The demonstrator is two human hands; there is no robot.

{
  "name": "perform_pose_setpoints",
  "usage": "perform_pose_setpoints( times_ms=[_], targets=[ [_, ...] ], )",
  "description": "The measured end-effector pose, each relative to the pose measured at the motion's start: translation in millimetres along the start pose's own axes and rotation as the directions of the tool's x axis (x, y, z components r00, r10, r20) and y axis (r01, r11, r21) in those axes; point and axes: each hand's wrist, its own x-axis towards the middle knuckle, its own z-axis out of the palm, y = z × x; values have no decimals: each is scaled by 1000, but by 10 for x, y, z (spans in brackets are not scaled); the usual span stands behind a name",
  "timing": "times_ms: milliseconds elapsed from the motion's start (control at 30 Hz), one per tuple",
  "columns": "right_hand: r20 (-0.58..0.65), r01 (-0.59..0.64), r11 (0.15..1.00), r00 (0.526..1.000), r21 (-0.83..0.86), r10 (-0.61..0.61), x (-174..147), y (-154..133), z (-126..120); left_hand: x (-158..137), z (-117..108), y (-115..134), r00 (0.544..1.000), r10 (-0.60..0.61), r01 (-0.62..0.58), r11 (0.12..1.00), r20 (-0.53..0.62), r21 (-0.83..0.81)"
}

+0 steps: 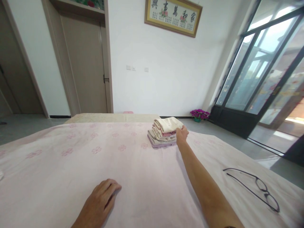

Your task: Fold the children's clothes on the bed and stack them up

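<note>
A stack of folded cloths [163, 133], cream on top with pink, grey and lilac layers beneath, sits on the far part of a pale pink sheet [140, 177]. My right hand [182, 133] reaches out to the stack's right side, its fingers bent around the edge of the cream folded cloth [169, 124] on top. The fingertips are partly hidden. Nearer to me, my left hand [102, 196] rests on the sheet at the lower left. It is open and holds nothing, with the fingers loosely curved and a small gap beside the thumb.
Dark-framed eyeglasses [263, 190] lie with temples unfolded on the right of the sheet. Beyond the bed are a potted purple flower [199, 114], a glass door [256, 69] at the right and a closed wooden door [83, 63] at the left. A framed picture [173, 15] hangs above.
</note>
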Motion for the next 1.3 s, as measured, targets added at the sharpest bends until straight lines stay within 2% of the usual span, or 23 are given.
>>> perform_pose_setpoints(
  times_ms=[33,100,167,200,267,333,467,633,800,1000,1133,1300],
  targets=[
    [-2,79,993,997,-89,-79,-31,-12,-11,-1,-2,-1,1000,3,-3,1000,0,5],
    [67,258,938,966,-230,-250,-105,-67,18,-9,-2,-6,1000,6,-6,1000,-3,16],
    [253,477,792,878,-382,-407,-193,-144,107,-20,8,-14,1000,12,-12,1000,-7,25],
    [356,551,716,831,-428,-427,-239,-184,167,-24,14,-19,1000,16,-15,999,-10,29],
    [500,611,637,779,-469,-379,-323,-259,301,-30,29,-27,1000,21,-20,999,-21,37],
    [560,615,613,766,-497,-315,-387,-326,429,-29,41,-34,999,28,-27,999,-26,45],
    [578,603,597,771,-530,-266,-452,-399,594,-25,53,-34,999,37,-35,998,-34,58],
    [563,601,573,781,-557,-272,-487,-362,645,-27,48,-5,999,32,-31,999,-30,34],
    [597,603,573,768,-555,-232,-445,-359,656,-16,37,10,1000,16,-16,999,-11,32],
    [655,598,607,738,-524,-162,-333,-453,585,-5,2,66,999,4,-4,1000,-33,20],
    [638,583,662,744,-472,-201,-292,-495,463,-2,-22,98,1000,-12,12,1000,-22,-12],
    [611,590,679,749,-437,-257,-306,-616,303,-20,-26,99,999,-37,38,998,18,-47]
  ],
)
